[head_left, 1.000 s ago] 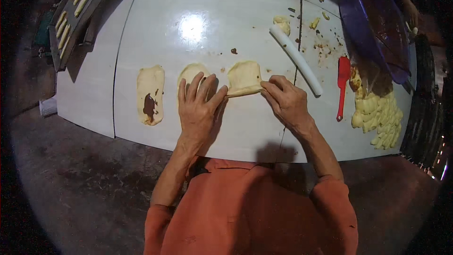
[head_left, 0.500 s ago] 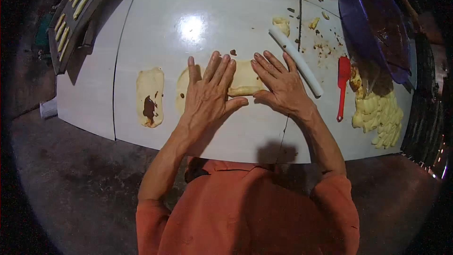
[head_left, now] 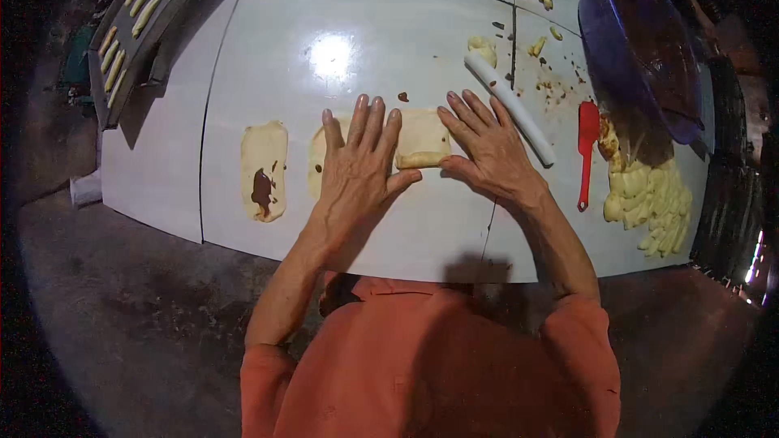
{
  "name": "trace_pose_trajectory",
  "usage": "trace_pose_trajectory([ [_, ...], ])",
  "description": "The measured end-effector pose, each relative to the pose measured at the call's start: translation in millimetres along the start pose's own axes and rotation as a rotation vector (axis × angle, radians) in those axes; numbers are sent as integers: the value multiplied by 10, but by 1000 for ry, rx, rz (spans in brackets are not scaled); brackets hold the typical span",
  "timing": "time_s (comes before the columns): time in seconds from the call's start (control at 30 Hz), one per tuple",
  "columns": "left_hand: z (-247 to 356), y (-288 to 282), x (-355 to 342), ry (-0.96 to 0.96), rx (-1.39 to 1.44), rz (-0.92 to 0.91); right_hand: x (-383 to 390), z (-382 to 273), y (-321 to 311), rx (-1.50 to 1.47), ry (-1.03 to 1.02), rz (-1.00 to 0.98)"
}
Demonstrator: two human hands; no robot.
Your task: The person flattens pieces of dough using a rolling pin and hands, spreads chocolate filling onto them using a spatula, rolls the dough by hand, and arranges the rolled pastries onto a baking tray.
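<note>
Both hands have moved from curled fingertips on the dough's near edge a second ago to lying flat and spread, nearly unchanged over the last half second. Now the left hand (head_left: 357, 166) is wide open, fingers pointing away from the body, thumb reaching across to the near side of the rolled edge. Fingers splayed, the right hand (head_left: 493, 150) is open too, its thumb at the roll's right end. Neither grips anything; how hard they press cannot be told.

Between them, on the glossy white tabletop (head_left: 268, 73), lies a flat pale-yellow rectangle of dough (head_left: 423, 131), its near edge turned up into a short roll, as it was half a second ago. Left of it, a second pale dough sheet (head_left: 316, 146) is partly covered by the left hand. Further left, a long pale dough strip (head_left: 266, 154) carries a dark brown glossy smear (head_left: 261, 191).

Beyond the right hand rests a smooth white cylindrical rod (head_left: 510, 109), then a red spatula (head_left: 587, 134), beside a heap of yellow slices (head_left: 641, 195) and a deep purple basin (head_left: 596, 40). At upper left, a dark tray (head_left: 126, 36) holds thin pale sticks (head_left: 147, 16).
</note>
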State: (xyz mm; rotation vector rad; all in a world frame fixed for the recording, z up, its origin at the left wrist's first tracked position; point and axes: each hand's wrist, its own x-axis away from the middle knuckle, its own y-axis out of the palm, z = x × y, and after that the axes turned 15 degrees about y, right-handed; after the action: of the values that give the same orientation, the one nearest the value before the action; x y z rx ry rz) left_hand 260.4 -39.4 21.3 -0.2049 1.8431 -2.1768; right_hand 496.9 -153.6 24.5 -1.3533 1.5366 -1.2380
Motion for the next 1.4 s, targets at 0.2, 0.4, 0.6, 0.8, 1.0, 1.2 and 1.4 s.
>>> trace_pose_trajectory([
  [0.2, -18, 82, 50, -1, 11, -13, -301, -298, 53, -184, 30, 8],
  [0.4, 35, 110, 60, -21, 19, -37, -375, -478, 244, -71, 118, 22],
  [0.6, 53, 129, 48, -38, 75, -28, -438, -389, 120, -201, 66, -28],
  [0.8, 126, -132, 3, -81, 138, -144, -34, 279, -804, -1455, 475, 174],
  [1.0, 39, -126, 43, -72, 97, -159, 406, 1207, -1321, 177, 881, 829],
  [1.2, 5, -117, 46, -29, 43, -117, 600, 771, -1314, 627, 737, 544],
  [1.4, 65, -128, 77, -31, 81, -23, 576, 55, -403, -165, 164, 229],
])
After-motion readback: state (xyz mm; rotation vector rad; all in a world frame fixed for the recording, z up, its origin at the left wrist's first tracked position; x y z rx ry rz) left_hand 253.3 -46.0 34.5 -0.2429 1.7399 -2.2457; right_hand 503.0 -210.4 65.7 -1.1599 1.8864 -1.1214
